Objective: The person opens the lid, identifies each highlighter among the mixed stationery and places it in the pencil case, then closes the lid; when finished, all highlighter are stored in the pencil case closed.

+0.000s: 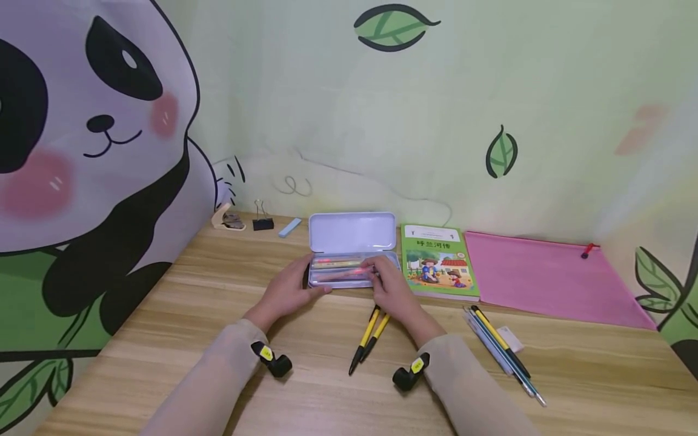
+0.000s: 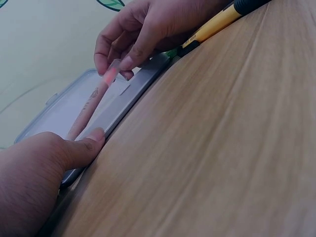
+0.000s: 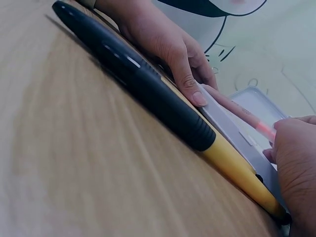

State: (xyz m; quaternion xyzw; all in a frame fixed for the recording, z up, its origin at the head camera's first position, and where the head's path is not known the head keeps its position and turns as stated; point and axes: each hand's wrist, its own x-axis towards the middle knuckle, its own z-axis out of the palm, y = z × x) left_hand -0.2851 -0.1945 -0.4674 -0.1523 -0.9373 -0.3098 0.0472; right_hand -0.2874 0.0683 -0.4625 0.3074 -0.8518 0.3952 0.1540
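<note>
The right hand [image 2: 148, 29] pinches a pencil [image 2: 91, 106] lying lengthwise in the open case [image 1: 349, 266], pink end rightward; the left hand [image 1: 289, 290], fingers straight, steadies the case.

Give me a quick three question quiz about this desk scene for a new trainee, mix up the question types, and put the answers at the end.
1. True or false: the pencil case lies shut.
2. Which hand pinches the pink pencil? A) left hand B) right hand C) neither
3. Fill in: right of the pencil case lies a green ____.

Key
1. False; its lid stands open.
2. B; the right hand pinches the pencil's end, while the left hand rests on the case's front edge.
3. book.
</note>
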